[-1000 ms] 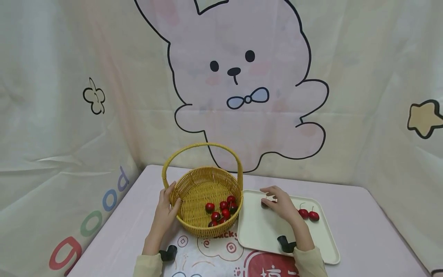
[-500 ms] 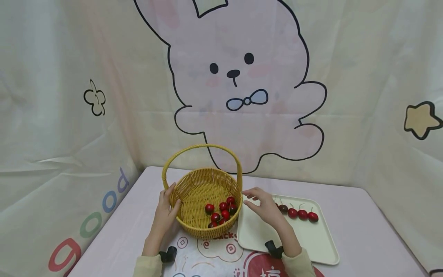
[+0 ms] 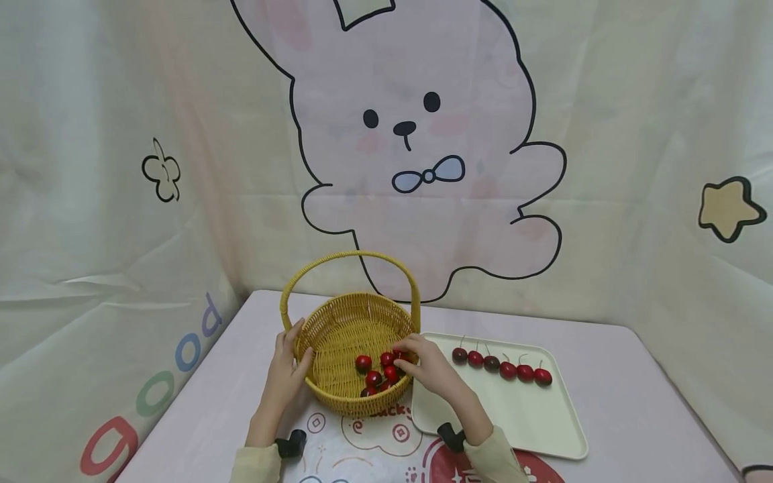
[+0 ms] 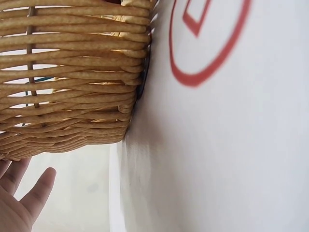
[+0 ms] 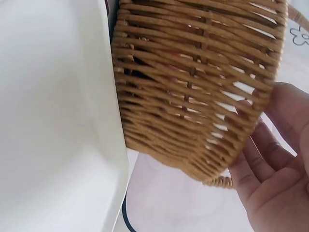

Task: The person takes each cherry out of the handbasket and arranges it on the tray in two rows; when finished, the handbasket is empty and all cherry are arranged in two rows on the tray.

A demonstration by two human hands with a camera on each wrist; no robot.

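A yellow wicker basket (image 3: pixel 338 396) with a tall arched handle stands in the middle of the table, several red cherries (image 3: pixel 373 379) lying in its right half. At its left rim my left hand (image 3: pixel 282 376) holds the basket, thumb lapping the rim; in the left wrist view fingers (image 4: pixel 42 189) show beside the weave. My right hand (image 3: pixel 436 370) reaches over the right rim with finger and thumb around a dark red cherry; I cannot tell whether they pinch it. In the right wrist view this hand (image 5: pixel 275 179) bends over the rim, fingertips partly hidden by the wicker.
A cream tray (image 3: pixel 519 416) lies to the right, against the basket's side, with several stemmed cherries (image 3: pixel 508 370) in a slanting row along its far part. The table (image 3: pixel 640 402) carries a printed cover, and a cloth backdrop (image 3: pixel 622 255) encloses it.
My right hand has moved left from the tray to inside the basket's right rim. The cherry it was at on the tray now stands at the left end of the row. My left hand stays put.
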